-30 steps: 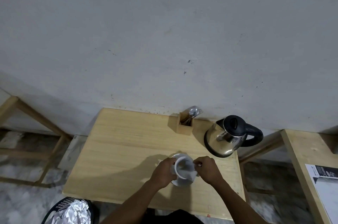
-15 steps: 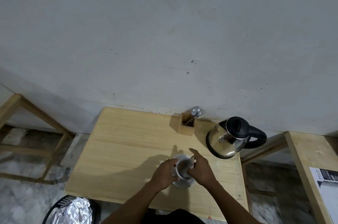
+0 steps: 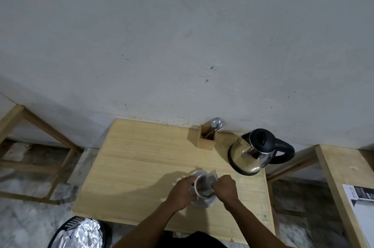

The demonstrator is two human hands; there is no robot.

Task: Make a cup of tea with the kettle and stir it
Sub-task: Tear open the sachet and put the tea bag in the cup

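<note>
My hands cover much of the white cup (image 3: 202, 187), so I cannot make out what lies inside it; its interior looks dim and grey. My left hand (image 3: 181, 193) curls around the cup's left side. My right hand (image 3: 225, 188) is closed in a pinch on a thin pale packet (image 3: 213, 175) at the cup's right rim; whether it is a tea bag I cannot tell. The cup sits on a round white saucer (image 3: 206, 203) on the pale wooden counter (image 3: 131, 166). Near the far right stands the shiny steel kettle (image 3: 253, 152) with a black lid and handle. Beside it, a square wooden holder (image 3: 206, 140) keeps metal spoons (image 3: 216, 123) and a fork.
</note>
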